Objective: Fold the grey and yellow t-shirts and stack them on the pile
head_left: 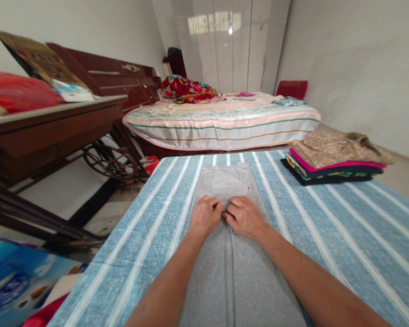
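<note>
Head view: a long, flat grey fabric garment with lengthwise centre seams lies mid-surface on a blue, white-striped cloth. The left hand and right hand pinch a small dark strip at its centre line. Striped cloth separates the garment from the left edge and from the folded stack at far right.
</note>
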Tool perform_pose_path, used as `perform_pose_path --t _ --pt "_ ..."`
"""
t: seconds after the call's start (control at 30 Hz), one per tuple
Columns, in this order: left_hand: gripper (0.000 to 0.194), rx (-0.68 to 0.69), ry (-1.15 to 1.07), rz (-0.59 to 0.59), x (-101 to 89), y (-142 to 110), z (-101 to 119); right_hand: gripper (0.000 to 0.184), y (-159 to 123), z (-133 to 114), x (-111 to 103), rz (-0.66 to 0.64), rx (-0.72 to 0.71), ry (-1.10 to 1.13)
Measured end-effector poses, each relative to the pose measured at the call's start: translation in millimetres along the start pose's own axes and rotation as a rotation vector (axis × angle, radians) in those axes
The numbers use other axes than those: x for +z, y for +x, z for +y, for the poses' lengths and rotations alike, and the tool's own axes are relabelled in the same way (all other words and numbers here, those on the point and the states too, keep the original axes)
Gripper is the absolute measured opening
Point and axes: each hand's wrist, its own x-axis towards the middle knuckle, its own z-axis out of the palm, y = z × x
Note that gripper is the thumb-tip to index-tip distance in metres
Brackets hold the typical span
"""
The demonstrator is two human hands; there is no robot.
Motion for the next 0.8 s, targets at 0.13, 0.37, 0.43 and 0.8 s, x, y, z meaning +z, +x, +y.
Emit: perform_pose_path --t 0.13,0.37,0.43,0.8 --pt "0.012 -0.010 0.073 0.026 4.5 0 -1 0.027 0 -1 0 -0.019 0.048 0.013" --pt "0.035 0.144 0.090 0.004 11.4 0 -8 0.024 8 9 -5 0.060 0.157 0.067" --pt "0.037 0.143 0.096 -0.076 11.7 0 -6 0.037 9 17 -6 0.011 0.186 0.032" --pt "0.039 0.141 0.099 -0.152 11.1 0 -8 0.043 4 26 -7 -0.147 0.324 -0.110"
